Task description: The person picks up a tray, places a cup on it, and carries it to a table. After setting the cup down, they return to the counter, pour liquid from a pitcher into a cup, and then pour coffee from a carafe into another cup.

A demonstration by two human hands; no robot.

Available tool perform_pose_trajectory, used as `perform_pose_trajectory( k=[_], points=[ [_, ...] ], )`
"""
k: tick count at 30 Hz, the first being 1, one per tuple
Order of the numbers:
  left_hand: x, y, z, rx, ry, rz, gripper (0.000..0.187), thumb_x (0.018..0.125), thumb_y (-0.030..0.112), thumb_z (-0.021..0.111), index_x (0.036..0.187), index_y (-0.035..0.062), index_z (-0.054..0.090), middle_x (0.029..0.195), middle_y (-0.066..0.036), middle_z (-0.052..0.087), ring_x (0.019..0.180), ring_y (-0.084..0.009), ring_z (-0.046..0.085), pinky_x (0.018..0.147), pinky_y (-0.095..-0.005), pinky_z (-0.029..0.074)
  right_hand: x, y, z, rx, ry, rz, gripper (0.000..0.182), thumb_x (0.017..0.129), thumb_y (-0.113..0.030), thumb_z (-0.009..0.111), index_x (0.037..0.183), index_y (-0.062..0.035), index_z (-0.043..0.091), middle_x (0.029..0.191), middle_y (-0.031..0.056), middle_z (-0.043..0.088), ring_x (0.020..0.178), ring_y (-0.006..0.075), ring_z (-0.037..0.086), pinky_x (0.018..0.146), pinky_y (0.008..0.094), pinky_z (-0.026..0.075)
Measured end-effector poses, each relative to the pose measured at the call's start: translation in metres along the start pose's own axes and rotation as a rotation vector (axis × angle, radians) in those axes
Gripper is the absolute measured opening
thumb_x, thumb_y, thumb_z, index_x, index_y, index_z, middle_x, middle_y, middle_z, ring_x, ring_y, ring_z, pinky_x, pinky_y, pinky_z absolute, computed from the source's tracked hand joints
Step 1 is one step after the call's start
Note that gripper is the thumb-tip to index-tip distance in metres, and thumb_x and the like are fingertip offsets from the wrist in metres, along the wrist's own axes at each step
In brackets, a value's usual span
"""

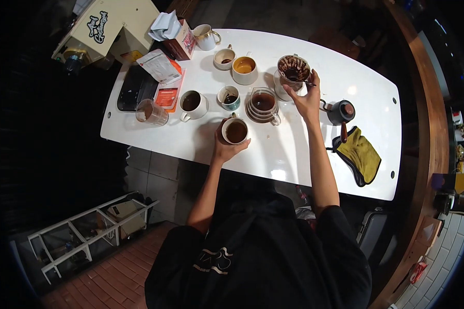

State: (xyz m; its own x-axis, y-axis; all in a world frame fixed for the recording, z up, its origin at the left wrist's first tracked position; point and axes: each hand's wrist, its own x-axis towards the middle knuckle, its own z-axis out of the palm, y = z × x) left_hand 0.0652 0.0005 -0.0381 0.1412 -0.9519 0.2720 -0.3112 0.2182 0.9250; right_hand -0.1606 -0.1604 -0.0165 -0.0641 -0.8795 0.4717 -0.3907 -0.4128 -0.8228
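Note:
My left hand (227, 149) is wrapped round a mug (235, 131) of dark coffee near the table's front edge. My right hand (309, 102) grips the side of a coffee dripper (293, 66), its inner wall coated with wet grounds. Under the dripper is a glass vessel (280, 88), partly hidden by my right hand. Between my hands, a ribbed glass server (263, 103) holds dark coffee. Behind the mug stand a small green-and-white cup (229, 98) and a larger white mug (192, 104), each with dark liquid inside.
On the white table (294, 159) are a yellow cloth (362, 154) and a dark kettle (341, 112) at the right. A cup with a yellow-brown inside (245, 70) stands farther back. A clear tumbler (152, 113), coffee bags (161, 66) and a cream machine (108, 26) are at the left.

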Motion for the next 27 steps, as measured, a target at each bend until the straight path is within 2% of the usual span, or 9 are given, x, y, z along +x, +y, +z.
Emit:
perform_pose_trajectory(
  k=[2, 4, 5, 9, 12, 18, 22, 25, 27],
  points=[
    [-0.001, -0.001, 0.002, 0.006, 0.023, 0.004, 0.044, 0.061, 0.013, 0.084, 0.096, 0.0031, 0.059, 0.089, -0.006, 0.063, 0.08, -0.0154, 0.061, 0.074, -0.0319, 0.051, 0.008, -0.001, 0.008, 0.033, -0.025, 0.02, 0.097, 0.067, -0.027, 0.086, 0.138, 0.0061, 0.028, 0.119, 0.0224, 0.058, 0.112, 0.0295, 0.058, 0.092, 0.0326, 0.048],
    [-0.003, -0.002, 0.004, 0.01, 0.045, 0.004, 0.045, 0.061, 0.013, 0.084, 0.097, 0.0031, 0.059, 0.089, -0.006, 0.063, 0.08, -0.0154, 0.061, 0.074, -0.032, 0.051, 0.013, 0.004, 0.017, 0.271, -0.072, 0.065, 0.086, 0.066, -0.012, 0.087, 0.131, 0.0042, 0.032, 0.119, 0.017, 0.056, 0.107, 0.0224, 0.06, 0.091, 0.0331, 0.051],
    [-0.004, -0.002, 0.005, 0.02, 0.055, -0.009, 0.046, 0.061, 0.013, 0.084, 0.098, 0.0028, 0.059, 0.089, -0.006, 0.064, 0.08, -0.0154, 0.061, 0.074, -0.032, 0.052, 0.015, 0.008, 0.023, 0.291, -0.018, 0.056, 0.077, 0.065, -0.007, 0.086, 0.124, 0.0034, 0.037, 0.115, 0.0145, 0.059, 0.099, 0.0205, 0.063, 0.086, 0.0301, 0.054],
    [-0.006, -0.001, 0.008, 0.015, 0.082, -0.035, 0.05, 0.06, 0.014, 0.084, 0.1, 0.0022, 0.058, 0.09, -0.007, 0.064, 0.081, -0.0158, 0.061, 0.075, -0.0323, 0.052, 0.021, 0.006, 0.019, 0.247, -0.069, 0.065, 0.069, 0.066, -0.003, 0.083, 0.12, 0.0023, 0.041, 0.112, 0.0148, 0.06, 0.098, 0.0207, 0.064, 0.087, 0.031, 0.053],
    [-0.007, -0.002, 0.008, 0.017, 0.096, -0.041, 0.05, 0.06, 0.014, 0.084, 0.101, 0.0021, 0.058, 0.091, -0.008, 0.063, 0.082, -0.0163, 0.061, 0.077, -0.0322, 0.052, 0.02, -0.01, 0.009, 0.353, -0.062, 0.04, 0.068, 0.066, -0.011, 0.085, 0.118, 0.0034, 0.043, 0.108, 0.0155, 0.063, 0.097, 0.021, 0.065, 0.086, 0.0309, 0.053],
    [-0.009, -0.002, 0.01, 0.026, 0.115, -0.056, 0.051, 0.059, 0.014, 0.085, 0.101, 0.002, 0.058, 0.094, -0.008, 0.063, 0.084, -0.0177, 0.062, 0.078, -0.0322, 0.052, 0.021, -0.057, -0.009, 0.286, -0.165, 0.013, 0.071, 0.067, -0.012, 0.085, 0.121, 0.0036, 0.043, 0.111, 0.0153, 0.061, 0.101, 0.021, 0.063, 0.09, 0.0332, 0.053],
    [-0.008, -0.005, 0.009, 0.034, 0.099, -0.025, 0.052, 0.059, 0.014, 0.085, 0.102, 0.0019, 0.058, 0.094, -0.009, 0.063, 0.084, -0.018, 0.062, 0.078, -0.0327, 0.052, 0.005, -0.078, 0.0, 0.358, -0.28, -0.021, 0.076, 0.064, -0.012, 0.086, 0.124, 0.002, 0.041, 0.115, 0.0147, 0.059, 0.106, 0.021, 0.061, 0.093, 0.0338, 0.05],
    [-0.008, -0.007, 0.008, 0.014, 0.075, -0.051, 0.055, 0.059, 0.017, 0.087, 0.102, 0.0013, 0.057, 0.097, -0.01, 0.062, 0.087, -0.0183, 0.061, 0.079, -0.0332, 0.051, -0.012, -0.078, 0.013, 0.259, -0.255, -0.045, 0.078, 0.061, -0.017, 0.088, 0.122, 0.003, 0.044, 0.111, 0.0155, 0.062, 0.102, 0.0236, 0.062, 0.091, 0.0338, 0.05],
    [-0.008, -0.008, 0.007, 0.034, 0.063, -0.071, 0.066, 0.056, 0.024, 0.091, 0.106, 0.0001, 0.056, 0.101, -0.011, 0.061, 0.091, -0.0205, 0.061, 0.082, -0.0341, 0.051, -0.016, -0.072, 0.02, 0.23, -0.283, -0.04, 0.075, 0.061, -0.018, 0.088, 0.12, 0.0017, 0.046, 0.107, 0.0158, 0.064, 0.1, 0.0255, 0.064, 0.088, 0.0349, 0.049]
  ],
)
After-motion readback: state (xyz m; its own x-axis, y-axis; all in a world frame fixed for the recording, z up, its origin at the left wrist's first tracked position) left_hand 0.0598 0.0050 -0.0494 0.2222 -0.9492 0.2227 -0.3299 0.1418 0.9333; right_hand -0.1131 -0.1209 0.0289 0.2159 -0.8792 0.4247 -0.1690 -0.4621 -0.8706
